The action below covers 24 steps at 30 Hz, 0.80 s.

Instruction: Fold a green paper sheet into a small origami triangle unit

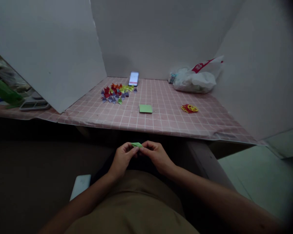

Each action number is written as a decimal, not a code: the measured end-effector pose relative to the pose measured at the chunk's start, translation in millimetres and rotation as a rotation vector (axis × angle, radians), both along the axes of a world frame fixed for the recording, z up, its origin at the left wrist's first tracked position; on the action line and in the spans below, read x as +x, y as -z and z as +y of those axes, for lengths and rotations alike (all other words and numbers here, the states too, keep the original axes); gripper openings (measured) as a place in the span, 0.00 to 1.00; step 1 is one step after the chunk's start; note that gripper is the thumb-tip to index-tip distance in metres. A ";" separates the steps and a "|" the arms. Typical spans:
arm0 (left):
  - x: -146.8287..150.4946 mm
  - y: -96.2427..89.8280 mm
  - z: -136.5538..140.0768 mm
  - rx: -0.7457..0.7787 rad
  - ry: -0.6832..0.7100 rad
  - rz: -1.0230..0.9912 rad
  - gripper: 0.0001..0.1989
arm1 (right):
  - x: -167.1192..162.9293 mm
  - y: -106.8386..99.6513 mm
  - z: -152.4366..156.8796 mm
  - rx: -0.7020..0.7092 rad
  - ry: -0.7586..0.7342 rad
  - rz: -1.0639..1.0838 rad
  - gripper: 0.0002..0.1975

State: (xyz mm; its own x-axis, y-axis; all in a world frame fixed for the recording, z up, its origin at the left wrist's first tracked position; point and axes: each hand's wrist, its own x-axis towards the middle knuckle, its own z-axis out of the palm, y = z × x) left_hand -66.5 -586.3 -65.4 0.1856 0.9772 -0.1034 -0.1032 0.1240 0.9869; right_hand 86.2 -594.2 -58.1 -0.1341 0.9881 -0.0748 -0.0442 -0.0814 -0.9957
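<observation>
A small piece of folded green paper (136, 144) is pinched between my two hands, held over my lap in front of the table edge. My left hand (123, 157) grips its left side with thumb and fingers. On its right side, the thumb and fingers of my right hand (158, 156) close on it. Fingertips cover part of the folds. Beyond them on the table lies a stack of square green paper (146, 109). Farther back at the left is a cluster of folded paper pieces (116, 92) in red, orange, yellow, purple and green.
A lit phone (133, 78) leans against the back panel. White plastic bags (195, 81) lie at the back right, and red and yellow plastic pieces (189, 108) sit in front of them. White panels enclose the pink checked tablecloth (166, 123). A white object (80, 186) lies by my left forearm.
</observation>
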 end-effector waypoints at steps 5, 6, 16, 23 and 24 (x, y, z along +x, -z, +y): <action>-0.9 3.2 0.6 -0.026 -0.026 -0.035 0.09 | -1.4 -1.7 -1.7 -0.038 -0.023 -0.020 0.09; -1.4 4.4 1.2 -0.021 -0.027 -0.031 0.08 | -1.4 -2.4 -1.8 -0.050 -0.035 -0.021 0.10; -2.8 6.1 1.5 0.047 -0.011 0.003 0.07 | -1.1 1.9 -0.3 -0.033 -0.065 -0.066 0.11; -6.2 6.8 4.3 0.074 -0.003 0.057 0.08 | 2.5 -1.7 3.0 0.077 -0.083 -0.235 0.10; -7.1 6.4 4.9 0.074 0.012 0.066 0.08 | 3.7 -2.7 4.1 0.098 -0.067 -0.249 0.09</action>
